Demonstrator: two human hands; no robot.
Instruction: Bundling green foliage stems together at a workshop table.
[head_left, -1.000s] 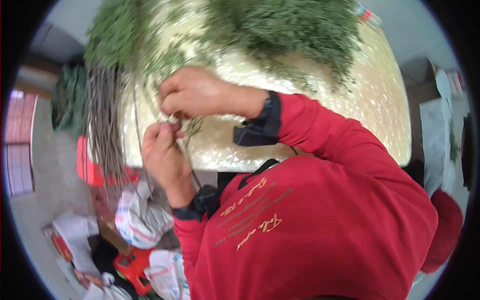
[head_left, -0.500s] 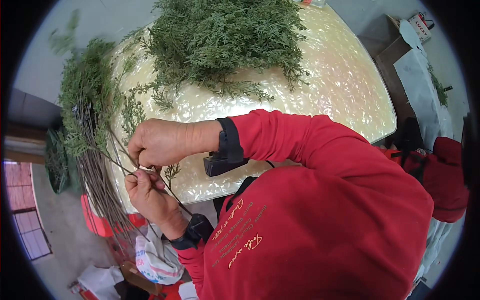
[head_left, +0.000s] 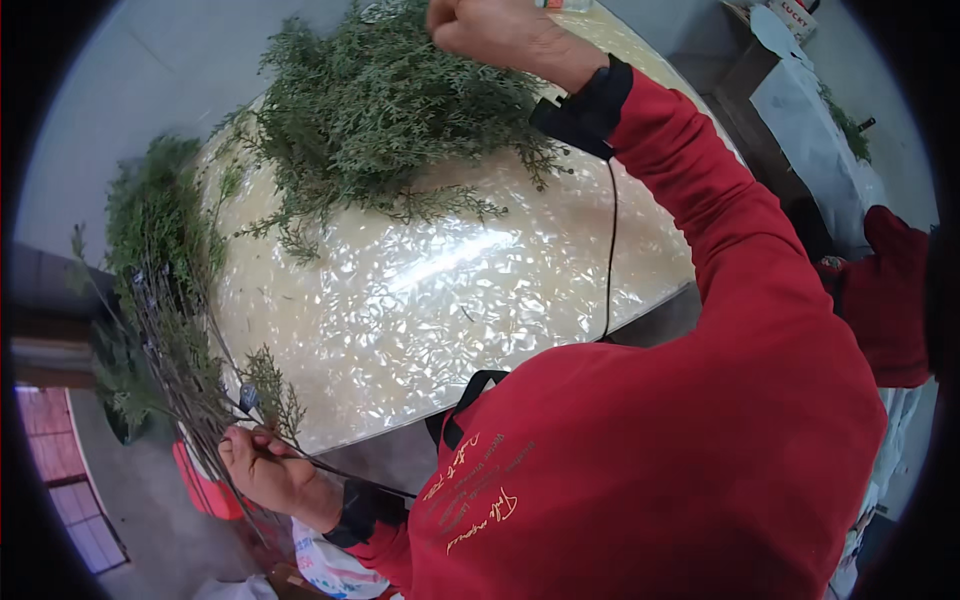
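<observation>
My left hand (head_left: pixel 270 472) is closed in a pinch at the table's left front edge. It grips a thin evergreen branch (head_left: pixel 345 470), whose dark stem trails to the lower right; a leafy sprig (head_left: pixel 275 395) shows just above the fingers. Right beside this hand lies a bundle of long bare stems with green tops (head_left: pixel 155 220), hanging over the table's left edge. My right hand (head_left: pixel 505 40) is raised at the top of the view, closed, over the far right of a big heap of green sprigs (head_left: pixel 390 130). Whatever its fingers hold is hidden.
The heap lies on a shiny pearl-patterned tabletop (head_left: pixel 480 330). A black cord (head_left: pixel 612 250) hangs down from my right wrist. Below the left edge are a red container (head_left: pixel 205 485) and a white printed bag (head_left: pixel 335 560). A covered table (head_left: pixel 810 120) stands at the right.
My hands were together at the left edge. The right has since swung up and away over the heap; the left has shifted down with the branch. The whole view has also shifted.
</observation>
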